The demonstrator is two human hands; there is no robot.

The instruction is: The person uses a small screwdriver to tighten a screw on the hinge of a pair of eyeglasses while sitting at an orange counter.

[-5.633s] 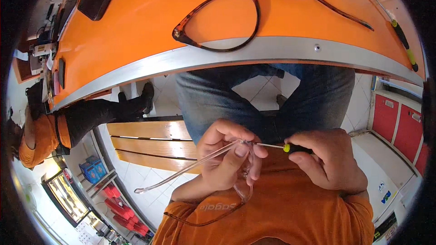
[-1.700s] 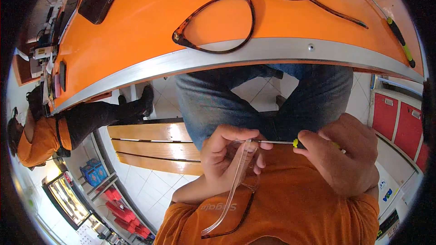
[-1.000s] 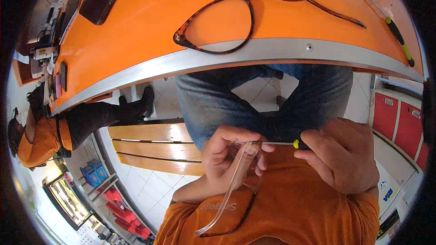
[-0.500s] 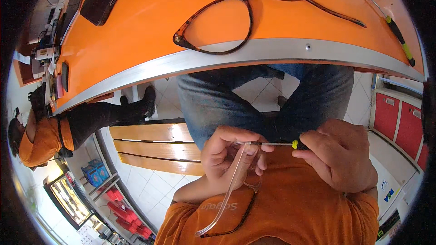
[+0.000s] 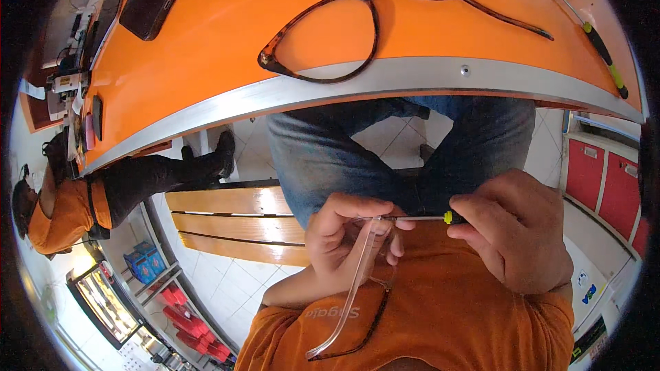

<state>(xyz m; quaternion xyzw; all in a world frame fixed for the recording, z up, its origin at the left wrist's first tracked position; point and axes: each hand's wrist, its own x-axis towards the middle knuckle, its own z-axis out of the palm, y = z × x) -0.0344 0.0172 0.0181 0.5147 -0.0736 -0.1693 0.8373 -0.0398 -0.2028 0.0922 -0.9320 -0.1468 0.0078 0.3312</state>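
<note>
Held close to my chest, a pair of eyeglasses [image 5: 353, 292] has a clear temple hanging down and a dark one behind it. My left hand [image 5: 333, 242] is closed around the front of this frame and hides most of it. From the right, my right hand [image 5: 519, 230] grips a small screwdriver [image 5: 427, 218] with a yellow collar and a dark handle mostly covered by the fingers. Its thin shaft runs level to the hinge area beside my left fingertips. Whether the tip sits in a screw is too small to tell.
On the orange table [image 5: 213, 48] with a metal edge lie tortoiseshell eyeglasses [image 5: 377, 27], another screwdriver [image 5: 601, 55] and a black phone [image 5: 155, 1]. A wooden bench [image 5: 234, 227] stands at the left. Farther left is another person [image 5: 72, 206] in an orange shirt.
My right hand has shifted slightly right and its grip on the screwdriver has turned a little. The hanging temple ends have swung slightly right. My left hand keeps its place.
</note>
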